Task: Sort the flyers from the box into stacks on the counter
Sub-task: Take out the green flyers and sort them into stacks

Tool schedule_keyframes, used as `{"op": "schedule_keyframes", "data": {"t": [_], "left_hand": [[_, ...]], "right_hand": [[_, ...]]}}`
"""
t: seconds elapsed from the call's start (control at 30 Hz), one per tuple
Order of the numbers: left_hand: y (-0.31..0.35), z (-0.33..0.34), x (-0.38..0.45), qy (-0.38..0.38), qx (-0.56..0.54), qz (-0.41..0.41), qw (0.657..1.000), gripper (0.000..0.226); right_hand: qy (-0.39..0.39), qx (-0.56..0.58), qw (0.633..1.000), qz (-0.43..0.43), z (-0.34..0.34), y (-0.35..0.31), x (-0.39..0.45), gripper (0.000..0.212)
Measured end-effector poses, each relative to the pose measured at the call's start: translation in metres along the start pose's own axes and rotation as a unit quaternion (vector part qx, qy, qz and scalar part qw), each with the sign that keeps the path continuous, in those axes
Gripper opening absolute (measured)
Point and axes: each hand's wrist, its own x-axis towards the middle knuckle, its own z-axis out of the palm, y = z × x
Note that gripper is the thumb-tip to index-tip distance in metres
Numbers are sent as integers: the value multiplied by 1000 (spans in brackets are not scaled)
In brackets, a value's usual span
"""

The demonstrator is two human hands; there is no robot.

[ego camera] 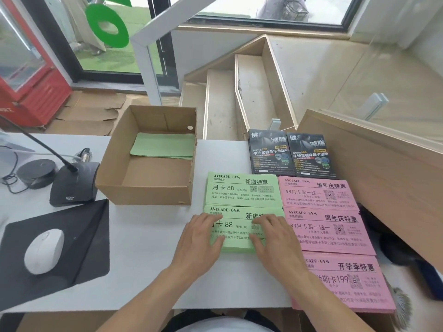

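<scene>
Both hands lie flat, fingers straight, on the near green stack (pixel 236 232): the left hand (pixel 201 238) on its left edge, the right hand (pixel 272 238) on its right part. This stack lies on the tabletop (pixel 148 259), just in front of the box (pixel 146 188). Green flyers (pixel 164 146) lie inside the box.

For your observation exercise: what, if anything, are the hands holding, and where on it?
Nothing is gripped. The left hand and right hand rest flat, fingers straight, on the near green flyer stack, left and right portions.
</scene>
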Motion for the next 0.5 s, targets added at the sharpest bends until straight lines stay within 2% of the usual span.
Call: {"op": "schedule_keyframes", "data": {"t": [0.13,0.23,0.33,0.43,0.5], "left_hand": [[-1,-12,-6,24,-85,-34,995,55],[-6,-36,-2,112,-113,-5,987,50],[-24,-71,18,211,-102,8,972,36],[-54,-105,43,215,-84,-48,972,32],[-77,-123,61,228,-52,-57,970,34]], "right_hand": [[-42,-47,998,-5,-12,-14,16,27],[-25,-1,999,-22,-26,-38,41,28],[-21,30,996,-76,-36,-74,73,27],[-19,50,989,-138,-39,-120,107,28],[-28,51,982,-179,-33,-152,131,31]]}}
